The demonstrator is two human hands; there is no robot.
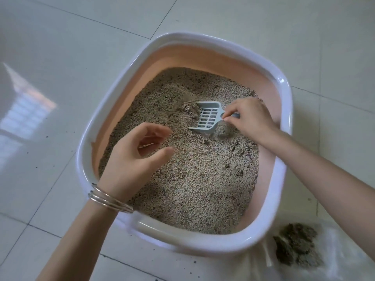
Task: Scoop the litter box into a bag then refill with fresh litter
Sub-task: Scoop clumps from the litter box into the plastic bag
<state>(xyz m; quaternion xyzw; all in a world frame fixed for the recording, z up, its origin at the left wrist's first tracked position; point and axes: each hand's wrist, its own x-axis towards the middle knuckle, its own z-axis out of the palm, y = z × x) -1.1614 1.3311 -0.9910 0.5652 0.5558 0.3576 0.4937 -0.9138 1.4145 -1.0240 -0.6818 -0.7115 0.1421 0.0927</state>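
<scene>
Two bare forearms reach over one litter box [283,82] on the tiled floor [60,47], its pink inside filled with grey litter [192,179]. One clear bag [332,258] at lower right holds dark clumps [294,244]. Left hand [132,159] hovers loosely curled, holding nothing; three bangles [109,198] ring its wrist. Right hand [249,116] pinches one grey scoop [209,116], resting in the litter beside a clump

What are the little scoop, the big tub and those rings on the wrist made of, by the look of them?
The scoop looks like matte grey-blue moulded plastic, judging by its neat slots. The tub seems glossy plastic: its white rim catches highlights, and its inner wall is peach. The bangles on the left wrist look like thin polished metal, silvery and bright, though the material can't be confirmed.
</scene>
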